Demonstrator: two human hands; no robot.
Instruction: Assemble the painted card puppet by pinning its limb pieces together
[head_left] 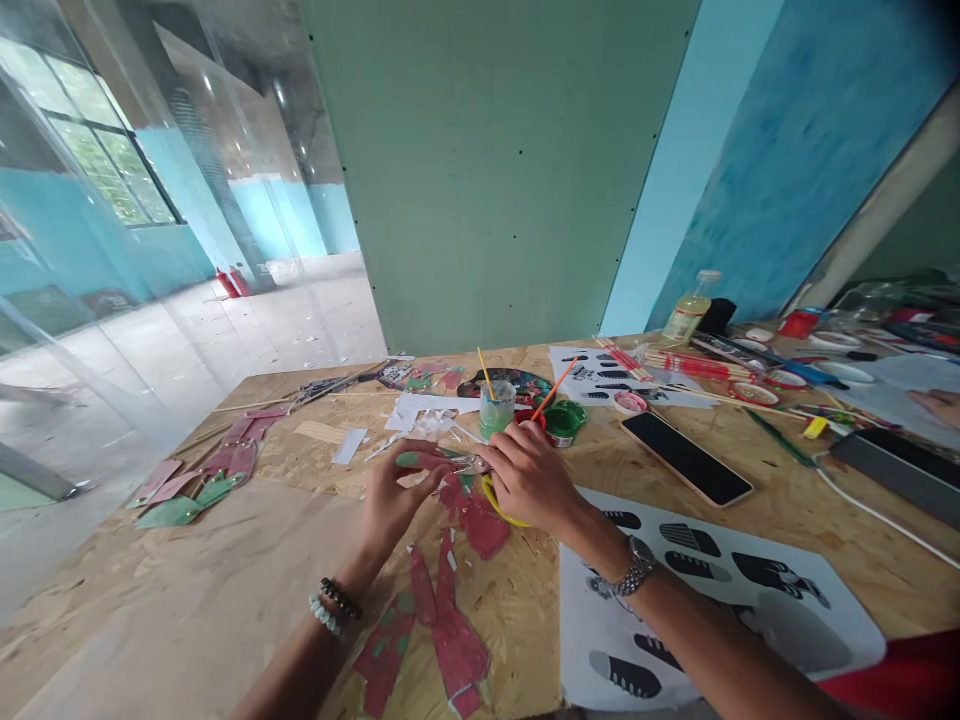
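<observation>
My left hand (391,500) pinches a red-and-green painted paper piece (421,461) between thumb and fingers. My right hand (531,480) is closed round the yellow-handled scissors (511,517), whose metal blades reach left to the held paper. How far the blades are apart I cannot tell. Below the hands lies a red painted cutout (484,525). Nearer to me are a forked red cutout (454,640) and a red cutout with green spots (386,650). Just beyond my right hand stands a cup of cloudy water (497,408) with a yellow brush in it.
A phone (686,458) and a printed sheet (637,620) lie on the right. Joined red and green paper pieces (217,485) rest at the left. Green paint (566,420), paper scraps (427,415) and a bottle (688,312) stand farther back. A person's hand (941,407) shows at the right edge.
</observation>
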